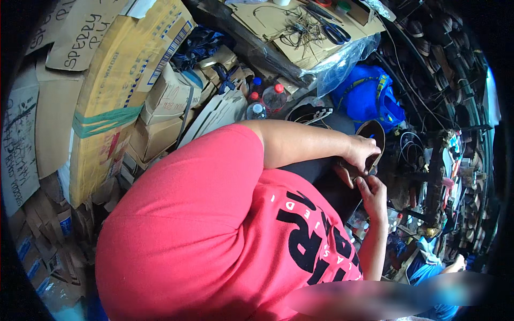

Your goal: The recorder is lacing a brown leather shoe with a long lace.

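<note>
A brown shoe [373, 130] lies over my dark-clothed lap, its opening facing up. My left hand [362, 153] is closed on the shoe's side, fingers bent down at its rim. Close beside it, my right hand [373, 193] pinches at the shoe's brown leather edge [343, 174] with thumb and fingers. The two sets of fingertips nearly meet. Anything thin between them, such as thread or a needle, is too small to make out. A small blue bit shows by the left knuckles.
Scissors [336, 34] and tangled strands [302, 29] lie on a cardboard-covered bench. A blue bag [369, 96] stands beyond the shoe, and bottles [274, 98] stand nearby. Cardboard boxes [110, 101] crowd the left. Shoes line racks [450, 59] at right; another person's hand [458, 265] shows lower right.
</note>
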Demonstrator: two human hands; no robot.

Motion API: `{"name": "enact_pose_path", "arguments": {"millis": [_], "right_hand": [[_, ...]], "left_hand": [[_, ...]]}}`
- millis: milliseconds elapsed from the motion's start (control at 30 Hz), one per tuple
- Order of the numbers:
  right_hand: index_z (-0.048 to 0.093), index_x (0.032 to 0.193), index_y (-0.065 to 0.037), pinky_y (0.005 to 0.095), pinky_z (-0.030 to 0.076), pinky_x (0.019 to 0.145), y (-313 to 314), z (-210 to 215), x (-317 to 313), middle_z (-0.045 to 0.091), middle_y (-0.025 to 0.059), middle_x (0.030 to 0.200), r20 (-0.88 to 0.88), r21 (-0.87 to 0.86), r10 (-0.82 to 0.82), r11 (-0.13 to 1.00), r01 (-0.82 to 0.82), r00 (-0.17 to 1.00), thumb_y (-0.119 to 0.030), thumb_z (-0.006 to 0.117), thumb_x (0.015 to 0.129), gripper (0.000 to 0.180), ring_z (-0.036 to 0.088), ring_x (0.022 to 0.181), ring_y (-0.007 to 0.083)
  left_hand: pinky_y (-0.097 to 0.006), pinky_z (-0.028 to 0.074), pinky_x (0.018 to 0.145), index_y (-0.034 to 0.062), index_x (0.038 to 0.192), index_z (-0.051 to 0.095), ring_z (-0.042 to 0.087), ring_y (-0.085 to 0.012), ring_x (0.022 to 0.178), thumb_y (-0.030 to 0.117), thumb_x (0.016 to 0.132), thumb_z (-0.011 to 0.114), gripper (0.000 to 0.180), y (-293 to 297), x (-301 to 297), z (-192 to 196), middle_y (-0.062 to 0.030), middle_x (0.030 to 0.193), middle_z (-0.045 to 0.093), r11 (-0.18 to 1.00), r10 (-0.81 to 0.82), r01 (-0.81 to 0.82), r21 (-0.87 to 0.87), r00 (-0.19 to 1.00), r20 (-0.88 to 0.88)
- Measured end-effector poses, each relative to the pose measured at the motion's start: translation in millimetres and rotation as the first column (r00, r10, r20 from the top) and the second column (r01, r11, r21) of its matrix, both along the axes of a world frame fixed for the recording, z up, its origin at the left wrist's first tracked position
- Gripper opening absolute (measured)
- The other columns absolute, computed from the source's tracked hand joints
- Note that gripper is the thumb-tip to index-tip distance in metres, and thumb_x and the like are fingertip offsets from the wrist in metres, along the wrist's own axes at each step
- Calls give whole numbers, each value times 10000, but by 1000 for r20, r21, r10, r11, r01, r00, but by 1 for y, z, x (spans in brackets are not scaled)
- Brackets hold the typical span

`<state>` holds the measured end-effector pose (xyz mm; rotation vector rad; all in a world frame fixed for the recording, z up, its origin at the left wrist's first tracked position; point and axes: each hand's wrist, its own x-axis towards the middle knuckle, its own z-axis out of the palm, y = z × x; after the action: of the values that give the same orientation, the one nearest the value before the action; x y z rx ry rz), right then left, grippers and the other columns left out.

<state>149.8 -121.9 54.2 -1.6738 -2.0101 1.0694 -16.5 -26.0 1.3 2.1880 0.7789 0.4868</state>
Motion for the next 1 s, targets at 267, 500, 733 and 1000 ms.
{"name": "enact_pose_path", "arguments": {"millis": [267, 500, 733, 1000], "right_hand": [[457, 661, 29, 350, 341, 500, -25, -1, 18, 417, 156, 587, 136, 198, 105, 972, -130, 985, -65, 596, 831, 239, 368, 518, 220], [507, 715, -3, 242, 320, 524, -71, 19, 33, 409, 3, 619, -259, -106, -255, 966, 235, 932, -92, 625, 872, 215, 384, 595, 66], [673, 1013, -51, 241, 413, 642, -48, 8, 19, 555, 51, 791, -113, 194, -112, 972, 133, 987, -3, 622, 830, 195, 535, 721, 126], [690, 1014, -79, 256, 424, 625, -31, 5, 16, 551, 55, 782, -20, 194, -92, 976, 94, 996, -40, 620, 847, 185, 535, 696, 133]], "left_hand": [[-401, 440, 909, 56, 1203, 529, 532, -349, 1068, 405, 608, 812, 745, -7, 11, -5, -182, 1134, 529, 998, 48, -49, 42, 998, 28], [-395, 464, 851, 38, 994, 625, 577, -344, 956, 368, 641, 791, 511, 8, -1, 1, -181, 1010, 601, 992, 9, -10, 128, 1000, 12], [-357, 494, 769, 11, 940, 662, 634, -309, 841, 230, 714, 747, 326, 7, -7, 30, -160, 898, 651, 988, -137, 146, 47, 976, -168], [-307, 493, 771, 22, 959, 686, 644, -175, 821, 117, 739, 714, 241, 14, -8, 20, -72, 892, 692, 920, -228, 229, -318, 973, 39]]}}
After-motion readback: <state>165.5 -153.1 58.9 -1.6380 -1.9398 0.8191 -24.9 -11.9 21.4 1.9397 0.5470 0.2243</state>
